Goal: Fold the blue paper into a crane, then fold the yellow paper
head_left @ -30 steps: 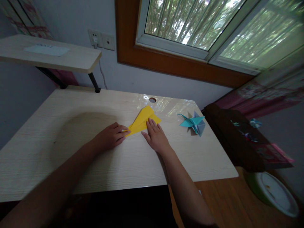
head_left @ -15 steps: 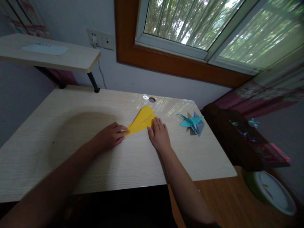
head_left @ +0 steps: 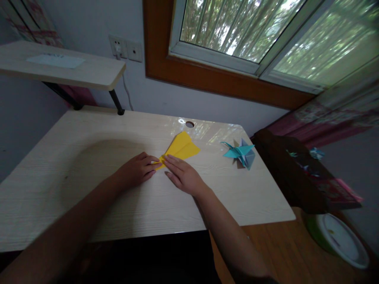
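Observation:
A folded sheet of yellow paper [head_left: 182,148] lies on the pale wooden desk, its wide end pointing away to the right and its narrow end toward me. At that narrow tip, my left hand [head_left: 140,169] holds the paper against the desk with its fingertips and thumb. Close beside it, my right hand [head_left: 184,175] rests with fingers stretched over the narrow part, touching the paper, while its thumb lies apart on the desk. The fingers partly cover the paper's tip.
Folded paper cranes [head_left: 240,153], teal and pale blue, stand on the desk's right side. A round cable hole [head_left: 189,124] is near the back edge. At the left rises a small shelf [head_left: 97,75] on black legs. Beyond the right edge are a dark cabinet [head_left: 284,165] and a round bin [head_left: 340,240].
My right hand has slid left along the paper, from its wide right end to the narrow end near my left hand. My left hand and the paper have stayed in place.

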Demonstrator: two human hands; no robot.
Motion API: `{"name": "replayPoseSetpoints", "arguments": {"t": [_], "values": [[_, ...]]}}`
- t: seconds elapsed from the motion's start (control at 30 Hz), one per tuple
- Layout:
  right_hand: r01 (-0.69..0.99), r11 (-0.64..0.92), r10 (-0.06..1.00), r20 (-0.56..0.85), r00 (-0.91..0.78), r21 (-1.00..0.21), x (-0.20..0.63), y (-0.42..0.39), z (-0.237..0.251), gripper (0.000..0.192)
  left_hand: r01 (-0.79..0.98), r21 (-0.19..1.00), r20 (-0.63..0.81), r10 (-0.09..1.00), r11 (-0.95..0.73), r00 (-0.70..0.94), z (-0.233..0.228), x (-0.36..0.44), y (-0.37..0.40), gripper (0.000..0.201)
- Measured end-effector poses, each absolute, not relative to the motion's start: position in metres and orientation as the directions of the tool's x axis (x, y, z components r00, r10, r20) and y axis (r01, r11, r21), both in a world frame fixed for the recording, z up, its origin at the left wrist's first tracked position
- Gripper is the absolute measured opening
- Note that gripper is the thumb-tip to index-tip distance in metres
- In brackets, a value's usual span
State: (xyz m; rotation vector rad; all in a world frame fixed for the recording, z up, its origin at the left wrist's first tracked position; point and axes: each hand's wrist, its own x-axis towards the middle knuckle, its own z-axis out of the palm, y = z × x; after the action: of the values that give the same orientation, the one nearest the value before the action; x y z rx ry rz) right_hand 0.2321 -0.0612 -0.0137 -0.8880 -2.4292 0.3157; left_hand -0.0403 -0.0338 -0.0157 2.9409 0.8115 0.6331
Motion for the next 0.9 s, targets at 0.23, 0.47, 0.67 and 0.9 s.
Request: {"name": "replayPoseSetpoints", "arguments": {"t": [0.23,0.47,0.67,0.9], "values": [[0.562,0.742,0.663,0.276,-0.696,-0.364,0.2301,-0.0651,-0.0096,0.053,0.482,0.121,0.377,0.490,-0.868,0.786,-0.0172,-0.0411,-0.0334,0.034],[0.640,0.692,0.720,0.260,-0.643,-0.335,0.2292,-0.0612,-0.0120,0.045,0.490,0.116,0.384,0.494,-0.864,0.780,-0.0167,-0.0407,-0.0338,0.034],[0.723,0.628,0.778,0.252,-0.575,-0.288,0.2318,-0.0589,-0.0129,0.046,0.480,0.140,0.392,0.494,-0.866,0.776,-0.0161,-0.0408,-0.0336,0.034],[0.772,0.574,0.817,0.251,-0.519,-0.274,0.2328,-0.0589,-0.0129,0.046,0.469,0.173,0.419,0.496,-0.866,0.760,-0.0187,-0.0410,-0.0327,0.036]]}}
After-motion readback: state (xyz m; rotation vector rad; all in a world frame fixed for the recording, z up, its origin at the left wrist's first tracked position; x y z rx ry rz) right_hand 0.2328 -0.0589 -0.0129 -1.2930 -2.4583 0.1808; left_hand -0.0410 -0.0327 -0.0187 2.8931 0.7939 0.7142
